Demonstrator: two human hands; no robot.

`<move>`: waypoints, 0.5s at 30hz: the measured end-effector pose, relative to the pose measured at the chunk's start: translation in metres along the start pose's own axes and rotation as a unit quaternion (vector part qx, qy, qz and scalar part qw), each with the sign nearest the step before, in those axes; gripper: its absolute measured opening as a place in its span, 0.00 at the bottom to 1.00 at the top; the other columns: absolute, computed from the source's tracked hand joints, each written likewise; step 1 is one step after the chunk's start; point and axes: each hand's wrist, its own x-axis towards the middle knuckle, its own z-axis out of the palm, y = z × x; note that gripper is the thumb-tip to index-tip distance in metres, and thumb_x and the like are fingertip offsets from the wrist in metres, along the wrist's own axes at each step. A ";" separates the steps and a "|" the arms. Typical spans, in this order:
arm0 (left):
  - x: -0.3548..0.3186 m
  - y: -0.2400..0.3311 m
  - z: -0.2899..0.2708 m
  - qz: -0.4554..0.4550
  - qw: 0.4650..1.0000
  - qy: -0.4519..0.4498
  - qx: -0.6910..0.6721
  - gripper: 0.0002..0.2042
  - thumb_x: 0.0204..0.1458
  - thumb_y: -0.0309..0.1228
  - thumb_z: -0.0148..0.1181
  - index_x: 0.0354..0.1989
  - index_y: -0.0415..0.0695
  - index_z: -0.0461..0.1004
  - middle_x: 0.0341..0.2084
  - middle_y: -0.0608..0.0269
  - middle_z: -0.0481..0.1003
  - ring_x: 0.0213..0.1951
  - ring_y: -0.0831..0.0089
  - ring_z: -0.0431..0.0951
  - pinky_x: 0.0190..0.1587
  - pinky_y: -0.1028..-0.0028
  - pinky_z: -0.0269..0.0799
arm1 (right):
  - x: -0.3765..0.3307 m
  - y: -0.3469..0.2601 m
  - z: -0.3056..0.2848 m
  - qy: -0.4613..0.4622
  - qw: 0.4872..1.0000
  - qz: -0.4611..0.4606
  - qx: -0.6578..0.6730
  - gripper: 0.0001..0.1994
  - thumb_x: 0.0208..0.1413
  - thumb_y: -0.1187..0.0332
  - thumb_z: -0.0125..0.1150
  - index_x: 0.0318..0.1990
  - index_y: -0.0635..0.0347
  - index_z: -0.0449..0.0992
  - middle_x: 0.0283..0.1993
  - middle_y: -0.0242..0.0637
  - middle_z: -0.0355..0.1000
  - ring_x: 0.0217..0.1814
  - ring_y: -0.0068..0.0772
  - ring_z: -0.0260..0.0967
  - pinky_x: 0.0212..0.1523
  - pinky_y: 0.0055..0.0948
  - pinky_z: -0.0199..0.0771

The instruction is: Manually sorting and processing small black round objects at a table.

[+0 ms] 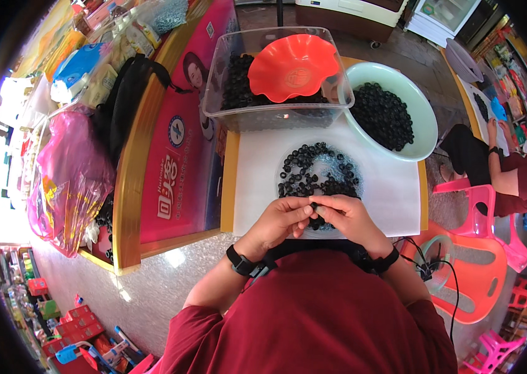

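My left hand point(281, 220) and my right hand point(352, 218) meet at the front of a white-topped table point(254, 174). Both are closed, their fingertips pinching a small black round part point(314, 207) between them. Fingers cover most of that part, so its details cannot be made out. Just beyond the hands lies a shallow, clear round dish holding many black ring-like parts point(304, 159) and a patch of tiny pale-blue translucent bits point(329, 167). The dish's near side is partly hidden beneath my hands.
Behind the dish stands a clear plastic bin point(245, 115) of black parts, with a red wavy-edged bowl point(294, 65) in it. A pale green basin point(424, 118) of black parts sits at right. A pink-sided counter point(164, 162) flanks the left; another person point(507, 171) sits far right.
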 end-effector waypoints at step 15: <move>-0.002 -0.006 -0.006 0.069 0.976 0.136 0.156 0.13 0.60 0.28 0.59 0.50 0.36 0.76 0.28 0.68 0.76 0.24 0.84 0.70 0.25 0.81 0.68 | 0.035 0.026 -0.038 -0.003 0.928 -0.053 -0.369 0.05 0.54 0.69 0.58 0.34 0.58 0.80 0.32 0.42 0.74 0.38 0.48 0.74 0.40 0.43 0.74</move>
